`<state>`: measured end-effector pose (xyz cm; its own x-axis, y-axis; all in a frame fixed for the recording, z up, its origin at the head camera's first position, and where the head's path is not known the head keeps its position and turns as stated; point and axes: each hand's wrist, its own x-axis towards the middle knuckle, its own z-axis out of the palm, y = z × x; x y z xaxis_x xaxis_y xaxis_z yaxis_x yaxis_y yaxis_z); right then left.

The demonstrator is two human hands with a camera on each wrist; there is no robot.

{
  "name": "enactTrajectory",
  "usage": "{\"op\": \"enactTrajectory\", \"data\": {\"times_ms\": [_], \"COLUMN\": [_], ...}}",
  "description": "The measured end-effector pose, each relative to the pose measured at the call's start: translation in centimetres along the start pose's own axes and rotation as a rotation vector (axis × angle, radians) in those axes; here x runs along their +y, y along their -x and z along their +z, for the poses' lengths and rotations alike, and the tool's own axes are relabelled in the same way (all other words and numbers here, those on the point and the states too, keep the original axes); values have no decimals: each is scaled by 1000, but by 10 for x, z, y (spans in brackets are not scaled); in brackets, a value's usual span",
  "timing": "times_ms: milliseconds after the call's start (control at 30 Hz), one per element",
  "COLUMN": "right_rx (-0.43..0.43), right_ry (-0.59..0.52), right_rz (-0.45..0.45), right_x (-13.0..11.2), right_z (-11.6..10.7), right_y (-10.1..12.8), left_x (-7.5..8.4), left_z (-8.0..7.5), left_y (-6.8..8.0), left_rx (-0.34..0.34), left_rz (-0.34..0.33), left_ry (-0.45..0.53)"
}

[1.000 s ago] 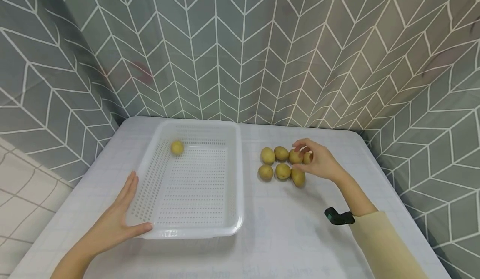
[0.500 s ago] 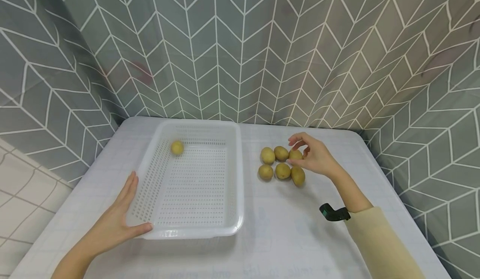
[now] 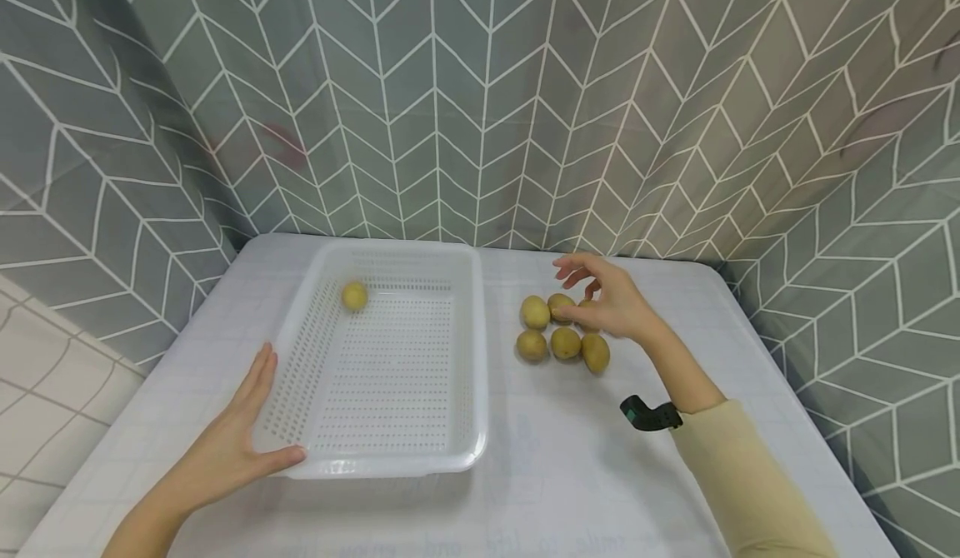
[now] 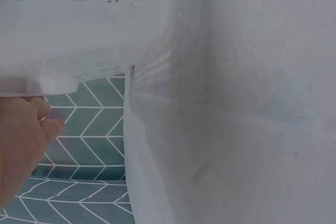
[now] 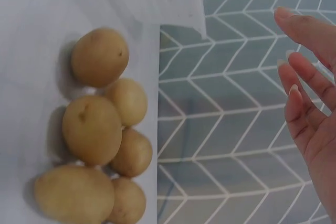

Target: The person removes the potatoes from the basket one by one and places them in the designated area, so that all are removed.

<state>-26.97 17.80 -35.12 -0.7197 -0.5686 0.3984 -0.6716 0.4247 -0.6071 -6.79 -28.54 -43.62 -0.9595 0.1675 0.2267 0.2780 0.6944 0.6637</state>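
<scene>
My left hand (image 3: 225,450) rests against the left front corner of a white perforated plastic basket (image 3: 472,375), fingers stretched along its left side and thumb at the front rim. In the left wrist view, that hand (image 4: 18,142) lies right at the basket's rim. One round yellow potato (image 3: 354,296) sits inside, near the back left. Over the back row of potatoes hovers my right hand (image 3: 618,304), fingers loosely bent and holding nothing, as the right wrist view shows. Below it several potatoes (image 5: 92,129) lie in two rows, the back right part hidden by the hand.
A white cloth (image 3: 540,458) with faint lettering covers the table. Grey chevron-patterned curtains (image 3: 480,108) hang behind and at both sides, close to the table's edges. On the right wrist hangs a small black device (image 3: 648,415).
My right hand has moved left across the back row of potatoes and slightly away from me, its fingers still loosely bent. The left hand, the basket and the potato inside it stay put.
</scene>
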Motion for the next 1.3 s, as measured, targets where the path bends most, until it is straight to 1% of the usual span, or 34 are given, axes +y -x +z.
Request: {"op": "enactTrajectory", "data": {"times_ms": [133, 200, 367, 500, 633, 867, 967, 1100, 1167, 1300], "right_rx": [-12, -11, -22, -33, -41, -54, -53, -64, -69, -74], "right_ry": [-21, -32, -61, -55, -50, -70, -74, -85, -87, -98], "right_rz": [-16, -50, -88, -112, -146, -144, -140, -145, -162, -211], "right_x": [-7, 3, -2, -7, -12, -17, -25, -51, -63, -69], "right_z": [6, 10, 16, 21, 24, 30, 32, 28, 27, 29], "right_y": [-7, -10, -18, -24, -30, -36, -38, -41, -42, -47], "left_x": [-1, -1, 0, 0, 1, 1, 0, 0, 0, 1], "left_z": [0, -1, -1, -2, -2, -3, -2, -2, -1, 0], "left_y": [-1, -1, 0, 0, 1, 0, 1, 1, 1, 2], "left_rx": [-6, -6, -1, 4, 2, -7, -5, 0, 3, 8], "left_rz": [-7, -11, -4, 4, -2, -12, -7, -3, 2, 9], "left_ry": [10, 10, 9, 5, 3, 13, 17, 14, 10, -8]}}
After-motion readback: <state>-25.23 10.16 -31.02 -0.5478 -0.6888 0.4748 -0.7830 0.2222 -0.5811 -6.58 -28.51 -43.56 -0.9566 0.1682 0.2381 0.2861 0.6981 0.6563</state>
